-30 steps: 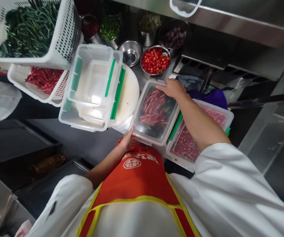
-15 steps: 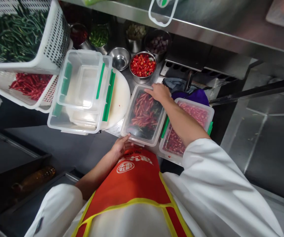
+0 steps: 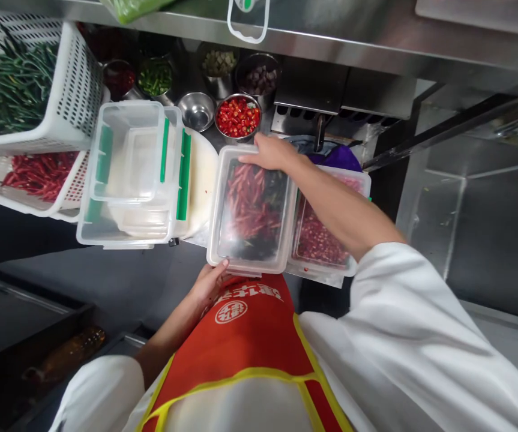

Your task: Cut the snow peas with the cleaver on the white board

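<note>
A clear lidded plastic container [image 3: 252, 210] with red chilies and something dark green inside is held between my two hands. My left hand [image 3: 209, 283] grips its near left corner, thumb on the rim and the other fingers mostly hidden underneath. At the far edge, my right hand [image 3: 271, 152] clasps the rim with its thumb over the lid. Just right of it sits a second lidded container [image 3: 322, 246] full of chopped pinkish-red pieces, partly covered by my right forearm. A round white cutting board [image 3: 202, 180] lies to the left.
Stacked clear containers with green clips [image 3: 128, 222] rest partly over the board. White baskets hold green chilies [image 3: 11, 90] and red chilies [image 3: 42, 174]. Metal bowls stand behind, one with chopped red chilies [image 3: 237, 117]. A steel shelf [image 3: 331, 45] runs overhead.
The chili container has come up nearer to me and now overlaps the left edge of the container beside it. Both hands have stayed on it. My view has shifted slightly right.
</note>
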`<state>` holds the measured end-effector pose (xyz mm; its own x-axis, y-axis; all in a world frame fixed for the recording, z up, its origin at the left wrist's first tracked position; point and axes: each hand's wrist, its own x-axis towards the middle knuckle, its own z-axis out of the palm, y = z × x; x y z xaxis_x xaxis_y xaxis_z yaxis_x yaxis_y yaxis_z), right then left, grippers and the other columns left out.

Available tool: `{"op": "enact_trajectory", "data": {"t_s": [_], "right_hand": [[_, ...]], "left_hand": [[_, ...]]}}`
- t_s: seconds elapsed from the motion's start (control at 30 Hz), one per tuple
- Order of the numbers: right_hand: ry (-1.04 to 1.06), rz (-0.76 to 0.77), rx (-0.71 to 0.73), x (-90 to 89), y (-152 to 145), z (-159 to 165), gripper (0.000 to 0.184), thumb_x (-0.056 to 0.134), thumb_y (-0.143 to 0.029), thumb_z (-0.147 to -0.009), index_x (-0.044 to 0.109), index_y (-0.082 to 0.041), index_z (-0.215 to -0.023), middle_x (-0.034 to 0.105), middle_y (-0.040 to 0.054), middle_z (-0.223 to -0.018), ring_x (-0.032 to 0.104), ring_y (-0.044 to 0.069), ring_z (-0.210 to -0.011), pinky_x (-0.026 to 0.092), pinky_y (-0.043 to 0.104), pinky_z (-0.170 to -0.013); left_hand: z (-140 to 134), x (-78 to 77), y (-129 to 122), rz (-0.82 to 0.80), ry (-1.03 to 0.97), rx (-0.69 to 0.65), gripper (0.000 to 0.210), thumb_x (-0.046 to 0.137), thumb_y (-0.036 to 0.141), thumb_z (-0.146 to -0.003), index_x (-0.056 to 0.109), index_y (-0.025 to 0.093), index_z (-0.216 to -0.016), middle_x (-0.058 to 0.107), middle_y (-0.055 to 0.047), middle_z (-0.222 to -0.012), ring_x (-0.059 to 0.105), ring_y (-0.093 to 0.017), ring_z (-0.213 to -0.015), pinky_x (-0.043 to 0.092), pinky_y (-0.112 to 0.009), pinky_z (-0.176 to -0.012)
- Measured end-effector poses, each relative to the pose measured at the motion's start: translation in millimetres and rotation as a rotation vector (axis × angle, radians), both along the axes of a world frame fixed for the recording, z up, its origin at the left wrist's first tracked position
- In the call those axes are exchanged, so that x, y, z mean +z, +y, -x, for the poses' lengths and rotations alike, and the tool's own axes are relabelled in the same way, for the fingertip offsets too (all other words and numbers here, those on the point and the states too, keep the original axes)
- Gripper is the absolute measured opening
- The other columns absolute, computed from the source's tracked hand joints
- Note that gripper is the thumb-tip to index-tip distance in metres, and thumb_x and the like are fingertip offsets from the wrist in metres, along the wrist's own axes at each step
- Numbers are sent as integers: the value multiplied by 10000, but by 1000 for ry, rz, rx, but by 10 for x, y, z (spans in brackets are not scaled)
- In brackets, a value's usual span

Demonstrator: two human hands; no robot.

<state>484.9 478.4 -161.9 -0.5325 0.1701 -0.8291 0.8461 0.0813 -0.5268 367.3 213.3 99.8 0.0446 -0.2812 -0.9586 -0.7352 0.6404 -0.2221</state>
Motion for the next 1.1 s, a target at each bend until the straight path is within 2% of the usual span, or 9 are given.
{"op": "enact_trajectory", "data": {"t_s": [0.2, 0.33, 0.43, 0.6, 0.7, 0.8, 0.9, 0.97, 1.1], "right_hand": [[7, -175, 8, 915, 898, -284, 724, 508, -781, -907, 610, -162, -1268, 694, 129, -1192, 638, 326, -1068, 482, 415, -861], [-108, -307, 101, 1315, 1269, -965, 998, 380, -936, -774, 649, -111, -1266, 701, 172, -1176, 655, 309, -1066, 430, 418, -793], [-218, -326, 78, 1253, 1336, -1581, 1199, 290, -1031, -582, 678, -121, -1260, 715, 214, -1111, 669, 317, -1035, 389, 456, -734], [-384, -196, 37, 738, 1003, -2189, 908, 522, -940, -718, 722, -212, -1222, 730, 248, -1109, 677, 308, -955, 437, 465, -772], [-357, -142, 55, 457, 706, -2226, 732, 596, -800, -820, 728, -190, -1202, 733, 248, -1118, 673, 309, -981, 460, 438, -819], [-255, -139, 31, 342, 580, -2202, 637, 596, -702, -848, 718, -189, -1206, 732, 229, -1151, 668, 322, -1047, 474, 434, -897], [-79, -264, -166, 453, 565, -2377, 634, 548, -686, -845, 684, -230, -1265, 713, 214, -1224, 668, 316, -1120, 483, 440, -969], [-68, -419, -378, 668, 467, -2642, 651, 500, -701, -851, 648, -271, -1316, 701, 217, -1248, 678, 305, -1140, 497, 455, -968], [-425, -492, -683, 1315, -90, -3110, 737, 412, -764, -831, 464, -430, -1485, 669, 214, -1325, 677, 319, -1185, 533, 536, -825]], "left_hand": [[44, 437, 366, -208, -293, 42, 597, 946, 421, -578, 731, 104, -1036, 767, -171, -1040, 685, -404, -1135, 548, -494, -1013], [-316, 478, 584, -350, -647, 112, 661, 948, 408, -545, 729, 106, -1091, 752, -144, -1099, 663, -384, -1178, 478, -489, -1093], [-758, 374, 645, -453, -804, 196, 618, 912, 373, -623, 708, 118, -1147, 732, -131, -1143, 643, -334, -1218, 429, -486, -1140], [-1355, 143, 549, -431, -797, 266, 594, 868, 419, -713, 667, 183, -1219, 676, -123, -1277, 574, -322, -1313, 410, -507, -1130], [-1408, 31, 431, -357, -750, 221, 598, 884, 480, -683, 703, 156, -1151, 705, -143, -1225, 636, -296, -1222, 465, -412, -1066], [-1208, -102, 368, -228, -738, 67, 526, 782, 576, -785, 748, 98, -1000, 747, -175, -1065, 717, -266, -988, 535, -345, -905], [-949, -289, 477, -75, -416, -222, 508, 654, 593, -892, 749, 95, -877, 748, -146, -925, 697, -209, -810, 525, -273, -743], [-870, -449, 650, -97, -169, -321, 409, 693, 515, -889, 750, 111, -910, 747, -125, -982, 681, -204, -865, 511, -247, -742], [-1004, -765, 1051, -319, -144, -399, 494, 785, 412, -825, 707, 141, -1231, 738, -102, -1123, 661, -229, -966, 504, -267, -800]]}}
